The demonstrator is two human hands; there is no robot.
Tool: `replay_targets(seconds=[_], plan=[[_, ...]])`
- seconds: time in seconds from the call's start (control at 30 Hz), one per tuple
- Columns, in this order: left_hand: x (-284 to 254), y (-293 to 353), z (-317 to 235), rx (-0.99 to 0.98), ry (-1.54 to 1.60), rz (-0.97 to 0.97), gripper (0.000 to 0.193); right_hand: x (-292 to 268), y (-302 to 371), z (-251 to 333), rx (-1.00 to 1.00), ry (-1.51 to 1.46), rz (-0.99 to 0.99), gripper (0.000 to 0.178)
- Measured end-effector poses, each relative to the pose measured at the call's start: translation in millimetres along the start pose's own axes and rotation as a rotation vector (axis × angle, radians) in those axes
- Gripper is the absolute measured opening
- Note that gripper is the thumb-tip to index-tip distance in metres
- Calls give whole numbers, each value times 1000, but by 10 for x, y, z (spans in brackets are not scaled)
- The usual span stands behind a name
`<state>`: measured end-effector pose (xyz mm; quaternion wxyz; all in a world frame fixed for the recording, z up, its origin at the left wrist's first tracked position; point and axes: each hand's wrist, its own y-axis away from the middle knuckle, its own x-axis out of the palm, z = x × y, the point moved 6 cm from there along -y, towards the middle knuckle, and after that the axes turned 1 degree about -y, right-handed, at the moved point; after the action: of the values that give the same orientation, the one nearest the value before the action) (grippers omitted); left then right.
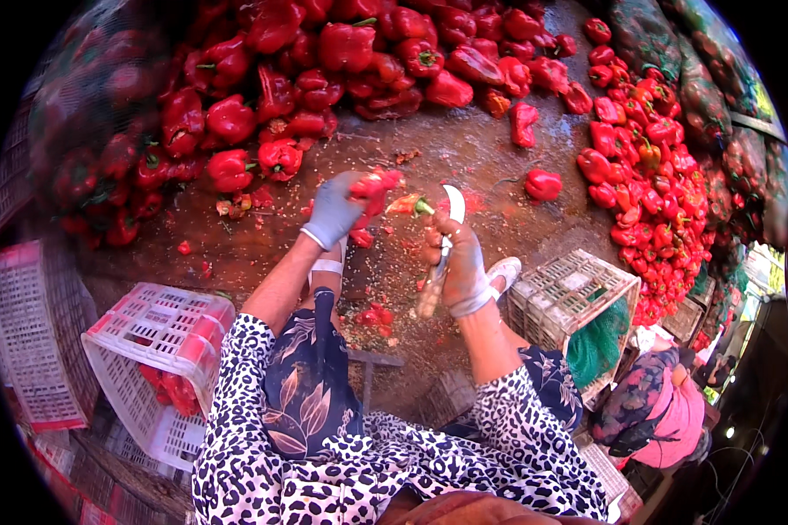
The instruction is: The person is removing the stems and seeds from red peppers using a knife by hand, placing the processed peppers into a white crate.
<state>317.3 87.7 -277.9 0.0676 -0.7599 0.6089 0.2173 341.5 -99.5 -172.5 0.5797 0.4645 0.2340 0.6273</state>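
Note:
My left hand (pixel 333 212), in a pale grey-blue glove, is closed around a red bell pepper (pixel 376 185) whose flesh looks cut open. In my gloved right hand (pixel 466 267) is a knife with a curved blade (pixel 456 203) pointing up and away from me; its worn light handle (pixel 430 293) sticks out below the fist. A pepper core (pixel 408 205) with a green stem is at the fingertips of that hand, between the blade and the pepper. Red scraps (pixel 375 317) and pale seeds lie on the brown surface below.
A large heap of red peppers (pixel 346 45) spreads across the far side; another pile (pixel 652 184) is at the right beside net sacks (pixel 705 96). A white crate (pixel 162 328) holding red pieces lies tipped at left. At right stands a crate (pixel 573 284) with green netting, near another person (pixel 665 407) in pink.

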Motion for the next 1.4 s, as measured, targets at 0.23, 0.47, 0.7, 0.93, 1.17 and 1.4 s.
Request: replay_targets(seconds=[0.23,0.47,0.7,0.93,1.17,1.4], plan=[[-1089,394,-354,-276,819,-114,22,-376,770,968,-230,588,-97,20],[-3234,2110,-602,-177,263,-636,27,-2051,2165,1561,-549,1096,-572,16],[-3982,4638,762,-564,-771,-718,44,-4004,3874,863,-147,1807,-1227,44],[-3281,5396,2079,-1186,-38,-296,45,-4616,4626,103,284,1752,-1330,46],[-3418,3570,252,-463,-439,-741,39,-2763,2691,1356,-638,1319,-818,31],[-2753,2799,-115,-296,-1068,-511,40,-2108,-237,1217,-482,1610,-571,37]])
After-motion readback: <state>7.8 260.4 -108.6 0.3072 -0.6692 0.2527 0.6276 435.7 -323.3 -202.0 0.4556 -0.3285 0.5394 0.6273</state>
